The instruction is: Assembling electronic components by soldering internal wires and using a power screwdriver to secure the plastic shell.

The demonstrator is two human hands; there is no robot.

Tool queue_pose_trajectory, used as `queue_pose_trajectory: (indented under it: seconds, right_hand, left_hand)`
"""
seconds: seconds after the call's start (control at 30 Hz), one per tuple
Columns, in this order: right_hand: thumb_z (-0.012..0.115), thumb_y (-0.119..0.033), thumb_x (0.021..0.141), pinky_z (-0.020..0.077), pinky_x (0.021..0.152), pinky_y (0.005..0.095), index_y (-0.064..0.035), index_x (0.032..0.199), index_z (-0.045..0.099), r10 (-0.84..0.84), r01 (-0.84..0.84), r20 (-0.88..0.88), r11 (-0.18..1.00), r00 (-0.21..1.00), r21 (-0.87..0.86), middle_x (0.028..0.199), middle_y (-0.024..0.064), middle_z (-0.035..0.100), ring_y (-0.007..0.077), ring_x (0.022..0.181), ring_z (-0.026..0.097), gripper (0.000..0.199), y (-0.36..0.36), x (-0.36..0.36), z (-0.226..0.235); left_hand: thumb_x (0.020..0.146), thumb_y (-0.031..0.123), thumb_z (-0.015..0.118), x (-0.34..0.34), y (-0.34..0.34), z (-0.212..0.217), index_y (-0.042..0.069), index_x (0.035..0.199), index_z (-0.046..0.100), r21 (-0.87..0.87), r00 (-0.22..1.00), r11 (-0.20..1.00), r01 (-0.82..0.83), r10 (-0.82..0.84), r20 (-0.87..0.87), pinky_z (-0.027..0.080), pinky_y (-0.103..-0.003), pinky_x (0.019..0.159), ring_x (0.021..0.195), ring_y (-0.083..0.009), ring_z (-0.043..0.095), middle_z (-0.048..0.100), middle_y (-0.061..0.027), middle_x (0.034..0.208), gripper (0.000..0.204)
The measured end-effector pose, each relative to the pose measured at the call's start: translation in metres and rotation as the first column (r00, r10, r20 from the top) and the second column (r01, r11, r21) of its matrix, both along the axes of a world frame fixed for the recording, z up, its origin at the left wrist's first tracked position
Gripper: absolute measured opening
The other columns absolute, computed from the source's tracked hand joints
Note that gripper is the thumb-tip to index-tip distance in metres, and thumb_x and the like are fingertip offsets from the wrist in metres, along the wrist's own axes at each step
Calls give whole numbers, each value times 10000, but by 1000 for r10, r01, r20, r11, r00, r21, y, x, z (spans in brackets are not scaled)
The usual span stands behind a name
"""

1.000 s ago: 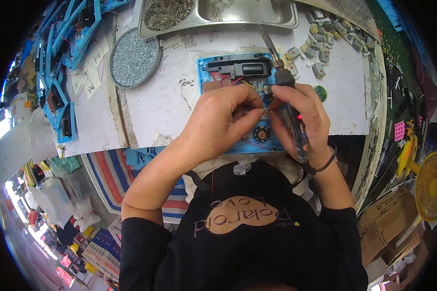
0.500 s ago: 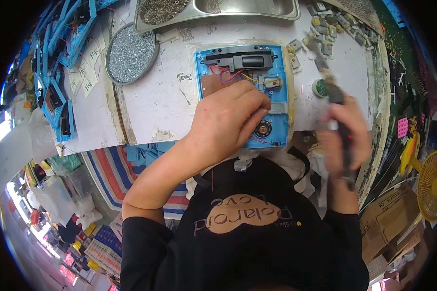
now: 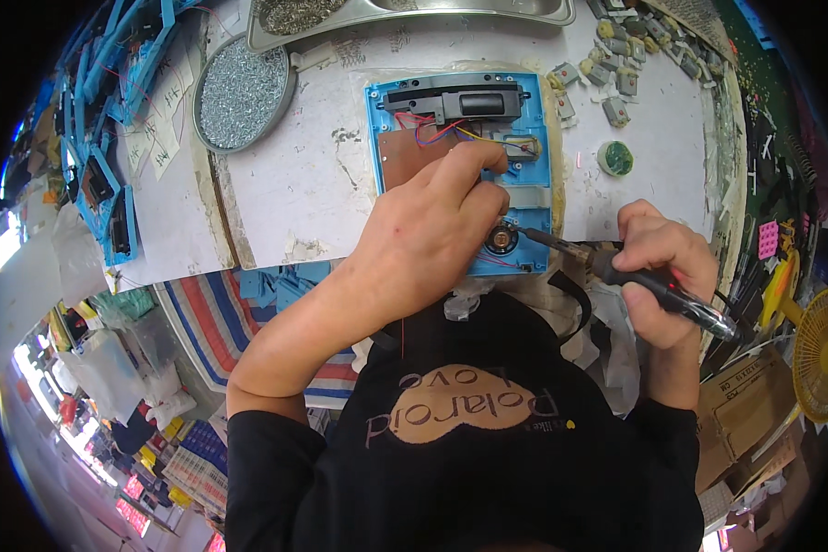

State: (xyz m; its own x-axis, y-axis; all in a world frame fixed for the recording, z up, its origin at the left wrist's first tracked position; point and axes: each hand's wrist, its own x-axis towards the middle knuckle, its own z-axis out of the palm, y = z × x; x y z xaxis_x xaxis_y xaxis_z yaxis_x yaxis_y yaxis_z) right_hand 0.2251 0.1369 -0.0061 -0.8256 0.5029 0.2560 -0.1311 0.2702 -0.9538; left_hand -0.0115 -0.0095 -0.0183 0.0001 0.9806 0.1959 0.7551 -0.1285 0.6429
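Scuffed white desk (image 3: pixel 313 202), open rectangular blue plastic casing (image 3: pixel 539 115) at the frame's centre.
The left hand (image 3: pixel 432 216) curls over it, fingertips hidden, any grasp impossible to tell; the right hand (image 3: pixel 667 262) grips a slender dark soldering iron (image 3: pixel 601 264), swung from beside the round green tin (image 3: pixel 615 158) down to the ringed speaker (image 3: pixel 501 240).

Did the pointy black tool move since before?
Yes. The soldering iron in the right hand moved down and right in the picture: its tip went from past the top of the blue case to beside the speaker.
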Motion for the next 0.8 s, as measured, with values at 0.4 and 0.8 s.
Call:
queue_pose_trajectory:
  seconds: [0.4,0.8]
  right_hand:
    - [688,-90,645,385,587,334,-19,880,681,54,-60,55,992,997,113,579,19,512,205,544,436,246,3,-11,3]
    - [708,-64,657,422,595,348,-35,903,679,60,-67,35,966,998,250,620,28,540,219,543,466,249,2,-11,16]
  left_hand:
    - [773,-27,746,0,0,-2,41,980,628,36,999,999,10,-9,-30,574,-379,706,892,-265,669,590,-115,1191,247]
    - [770,-32,743,0,0,-2,35,972,620,44,999,999,11,-10,-30,572,-378,718,888,-263,667,586,-117,1189,246]
